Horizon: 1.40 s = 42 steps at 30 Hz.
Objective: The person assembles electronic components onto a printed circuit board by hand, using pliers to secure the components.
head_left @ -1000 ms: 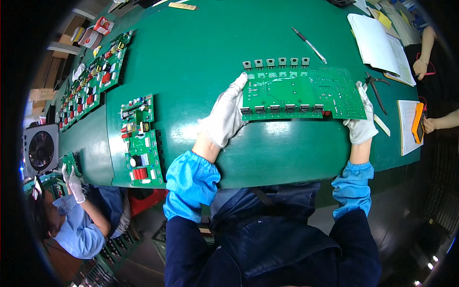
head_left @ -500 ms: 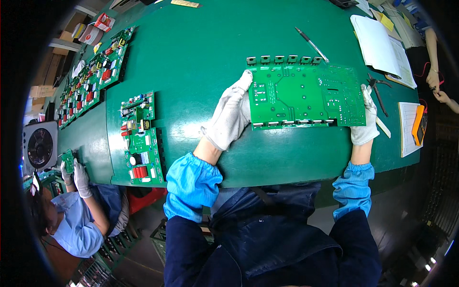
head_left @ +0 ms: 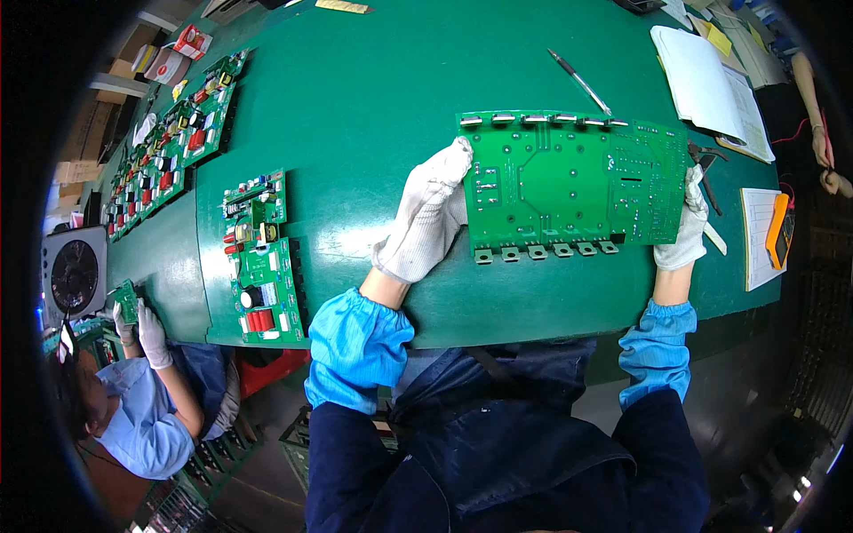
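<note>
A large green circuit board (head_left: 569, 182) lies flat on the green worktop (head_left: 373, 107), solder side up, with a row of metal tabs along its far edge and another along its near edge. The left hand (head_left: 431, 213), in a white glove, grasps the board's left edge, fingers laid over the corner. The right hand (head_left: 686, 226), also gloved, grips the board's right edge, its fingers curled over the rim. Both forearms wear blue sleeve covers over a dark jacket.

Just beyond the board's far edge lies a slim metal tool (head_left: 579, 82). To the far right sit sheets of white paper (head_left: 702, 80), and near the right hand an orange meter (head_left: 780, 229) rests on another sheet. Pliers (head_left: 706, 164) lie just right of the board.

To the left, well apart from the hands, a smaller populated board (head_left: 259, 258) with red and black components lies on the worktop, and a long row of similar boards (head_left: 169, 147) runs along the far left. At the near left a seated person in blue holds a small green board in gloved hands (head_left: 142, 324), beside a small fan (head_left: 75, 275)
</note>
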### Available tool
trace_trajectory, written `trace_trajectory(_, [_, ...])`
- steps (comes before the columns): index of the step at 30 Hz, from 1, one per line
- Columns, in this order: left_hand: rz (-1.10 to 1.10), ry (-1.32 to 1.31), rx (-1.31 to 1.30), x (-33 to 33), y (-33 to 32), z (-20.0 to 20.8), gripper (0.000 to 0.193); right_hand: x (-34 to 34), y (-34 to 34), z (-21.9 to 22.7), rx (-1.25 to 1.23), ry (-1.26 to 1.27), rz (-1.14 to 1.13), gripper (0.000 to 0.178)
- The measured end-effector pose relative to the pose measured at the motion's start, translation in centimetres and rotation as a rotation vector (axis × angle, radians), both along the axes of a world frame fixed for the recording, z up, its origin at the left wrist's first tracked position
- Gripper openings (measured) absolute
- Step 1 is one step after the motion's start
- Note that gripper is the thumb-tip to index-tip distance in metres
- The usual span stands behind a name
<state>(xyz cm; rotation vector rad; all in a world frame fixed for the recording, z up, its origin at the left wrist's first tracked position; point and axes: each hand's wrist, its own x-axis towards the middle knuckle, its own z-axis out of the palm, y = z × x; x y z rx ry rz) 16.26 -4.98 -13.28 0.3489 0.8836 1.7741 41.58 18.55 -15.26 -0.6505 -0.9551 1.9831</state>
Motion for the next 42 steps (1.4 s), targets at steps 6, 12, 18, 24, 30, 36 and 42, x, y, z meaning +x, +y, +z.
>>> trace_trajectory(6, [-0.031,0.042,0.128,-0.3,0.1,0.2,0.049,0.7,0.6,-0.2,-0.006,0.053,0.035,0.039])
trace_trajectory(12, [-0.059,-0.010,0.019,0.3,0.2,2.4,0.052,1.0,0.3,-0.3,-0.044,0.138,0.106,0.039])
trace_trajectory(18, [-0.071,-0.045,0.041,0.4,0.4,2.7,0.051,0.5,-1.0,1.2,-0.055,0.167,0.113,0.030])
trace_trajectory(24, [0.060,-0.066,0.035,0.3,1.0,1.8,0.045,-0.5,-2.2,2.9,-0.101,0.173,0.127,0.026])
trace_trajectory(30, [0.026,-0.050,-0.009,0.3,0.7,2.6,0.045,0.4,-1.7,1.3,-0.002,-0.003,0.022,0.032])
trace_trajectory(36, [0.105,-0.064,-0.041,0.3,0.9,1.9,0.043,1.6,-0.2,-0.3,-0.029,0.345,0.323,0.048])
trace_trajectory(42, [0.203,-0.081,-0.037,-0.1,0.6,0.4,0.037,1.1,-1.1,0.2,-0.009,0.259,0.270,0.051])
